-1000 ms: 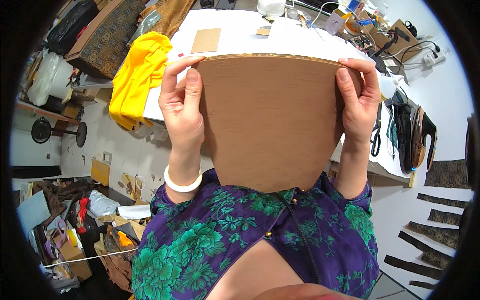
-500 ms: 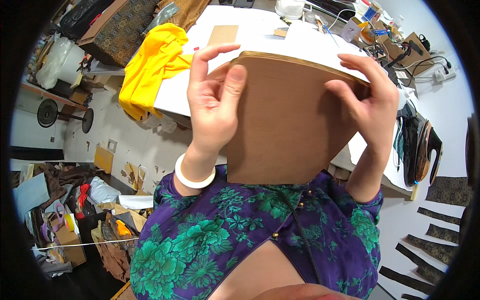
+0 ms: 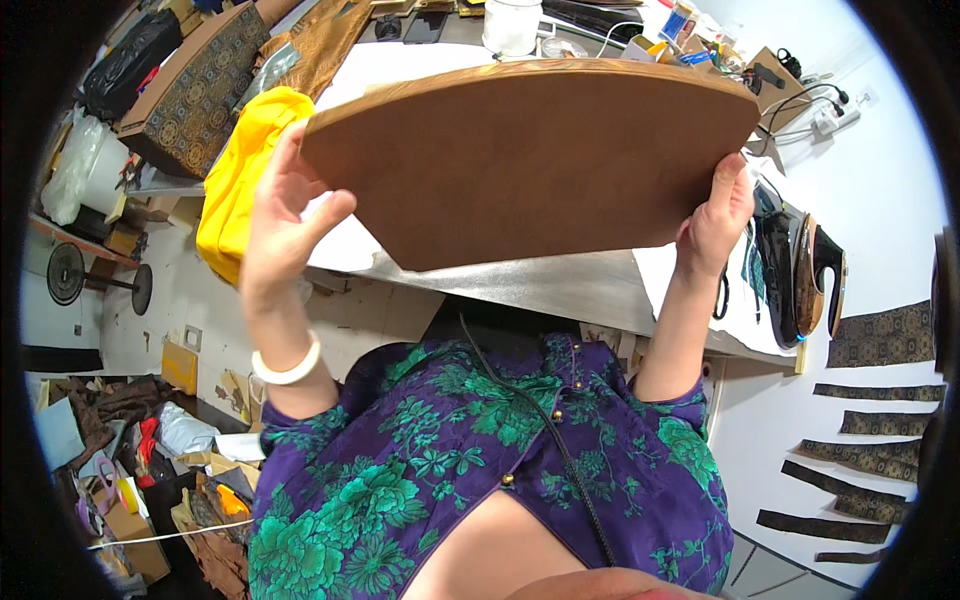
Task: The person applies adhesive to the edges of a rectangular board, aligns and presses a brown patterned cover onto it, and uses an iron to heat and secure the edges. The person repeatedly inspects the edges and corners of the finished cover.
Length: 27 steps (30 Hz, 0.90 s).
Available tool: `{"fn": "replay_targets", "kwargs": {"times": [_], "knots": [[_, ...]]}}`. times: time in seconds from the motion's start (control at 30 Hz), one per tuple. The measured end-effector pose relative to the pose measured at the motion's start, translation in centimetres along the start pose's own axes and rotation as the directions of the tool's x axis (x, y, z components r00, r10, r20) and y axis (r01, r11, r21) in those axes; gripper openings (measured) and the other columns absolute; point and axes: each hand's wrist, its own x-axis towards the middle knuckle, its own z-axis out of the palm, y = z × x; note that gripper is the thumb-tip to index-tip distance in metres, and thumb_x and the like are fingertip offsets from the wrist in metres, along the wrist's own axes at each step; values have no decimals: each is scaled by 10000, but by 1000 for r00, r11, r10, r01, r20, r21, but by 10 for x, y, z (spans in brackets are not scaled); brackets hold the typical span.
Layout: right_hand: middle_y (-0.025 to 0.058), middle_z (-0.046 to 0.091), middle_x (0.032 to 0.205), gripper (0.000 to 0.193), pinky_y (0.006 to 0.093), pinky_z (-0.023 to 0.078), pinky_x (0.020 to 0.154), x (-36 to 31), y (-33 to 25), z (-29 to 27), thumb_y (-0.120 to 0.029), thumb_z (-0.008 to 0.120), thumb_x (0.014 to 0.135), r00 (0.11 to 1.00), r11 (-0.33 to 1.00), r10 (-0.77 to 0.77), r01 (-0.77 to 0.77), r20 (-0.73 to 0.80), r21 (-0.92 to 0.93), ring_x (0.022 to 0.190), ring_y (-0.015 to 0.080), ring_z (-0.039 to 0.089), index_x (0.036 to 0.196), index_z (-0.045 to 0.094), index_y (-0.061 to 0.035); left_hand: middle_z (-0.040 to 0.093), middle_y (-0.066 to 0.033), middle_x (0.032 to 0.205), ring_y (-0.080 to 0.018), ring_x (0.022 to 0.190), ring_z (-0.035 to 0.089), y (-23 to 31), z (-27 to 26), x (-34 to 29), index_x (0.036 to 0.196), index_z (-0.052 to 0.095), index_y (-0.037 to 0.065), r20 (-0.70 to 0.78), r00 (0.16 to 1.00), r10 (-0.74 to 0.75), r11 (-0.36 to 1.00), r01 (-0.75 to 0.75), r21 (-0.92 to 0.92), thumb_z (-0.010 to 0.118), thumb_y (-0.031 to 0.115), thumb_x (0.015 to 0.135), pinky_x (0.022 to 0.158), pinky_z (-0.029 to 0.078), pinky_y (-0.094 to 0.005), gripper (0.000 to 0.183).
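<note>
A wide brown panel [image 3: 540, 170] is raised in front of me over the table, its flat face toward me. Along its curved far edge runs a thin band with a golden-brown pattern. My right hand [image 3: 718, 215] grips its right end, thumb on the near face and fingers hidden behind. At the left end, my left hand [image 3: 285, 220] cradles the corner, thumb spread away from the fingers, which are partly hidden at the edge. A white bangle [image 3: 288, 362] circles my left wrist.
Under the panel lies a table [image 3: 480, 287] with white sheeting. Yellow cloth [image 3: 245, 185] drapes over its left side. A white tub [image 3: 511, 25] and a phone [image 3: 426, 27] stand and lie behind. Dark, glossy curved items [image 3: 785, 265] sit at the right edge. Scraps [image 3: 180, 440] heap at lower left.
The panel has moved up and away from my chest and turned, so its long side now lies crosswise. My hands have moved farther apart, and the right one has closed on the edge.
</note>
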Motion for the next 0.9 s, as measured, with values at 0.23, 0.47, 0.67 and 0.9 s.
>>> {"fn": "replay_targets", "kwargs": {"times": [0.23,0.47,0.67,0.9], "knots": [[97,616,1234,307,313,434,979,-54,80,-25,-209,428,1089,988,1000,6,-2,-153,27,1106,152,555,1266,543,13,649,-49,1207,-90,1041,590,-67,55,-12,1306,542,27,-393,911,125,927,-249,-281,607,127,1004,915,460,-253,324],[106,572,1294,410,376,397,1038,-74,89,-33,-335,352,1100,989,996,75,-80,-127,-36,1180,195,521,1320,487,-16,633,-6,1021,-50,876,546,-94,56,-30,1187,562,17,-431,900,56,963,-164,-216,618,43,983,766,443,-193,213],[148,530,1345,509,376,397,1061,-49,59,-21,-383,335,1094,995,990,-38,24,-97,-140,1202,230,519,1416,409,5,642,-52,1120,-59,924,551,-73,62,-21,1308,508,6,-443,885,140,947,-250,-201,611,98,999,812,435,-192,339],[75,643,1011,396,282,478,833,-19,29,-23,-373,490,1052,1000,991,7,-3,30,-135,915,139,596,1152,605,-7,676,-54,1058,-68,905,590,-56,57,-3,1169,620,-25,-403,906,130,939,-243,-243,687,122,957,798,466,-190,267]]}}
